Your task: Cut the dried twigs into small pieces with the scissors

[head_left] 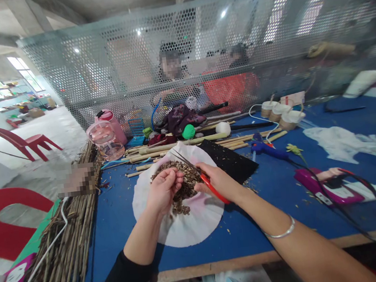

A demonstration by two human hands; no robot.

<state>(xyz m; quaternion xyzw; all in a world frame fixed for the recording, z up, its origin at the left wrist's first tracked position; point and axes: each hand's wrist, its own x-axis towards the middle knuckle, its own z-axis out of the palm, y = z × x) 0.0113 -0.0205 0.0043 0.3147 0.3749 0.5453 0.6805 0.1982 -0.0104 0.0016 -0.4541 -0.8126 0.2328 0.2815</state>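
Head view: the right hand (216,181) was closed around red-handled scissors (210,186), their long axis slanting forward and leftward from its grip, so the slim dark blades passed just beyond the fingertips of the left hand (164,186). Those fingertips were drawn together (whether a scrap sat between them, I could not tell). Beneath both hands lay a heap of brown flakes (190,188), dry-looking, curled and ragged, the left hand over its near-left side. The heap rested on a white round cloth (188,231), softly wrinkled toward its edge. Past that, to the right, was a flat matte black sheet (233,160); behind ran smooth pale sticks (155,149), a fuzzy-looking green ball (189,132), then a perforated metal screen (97,56).
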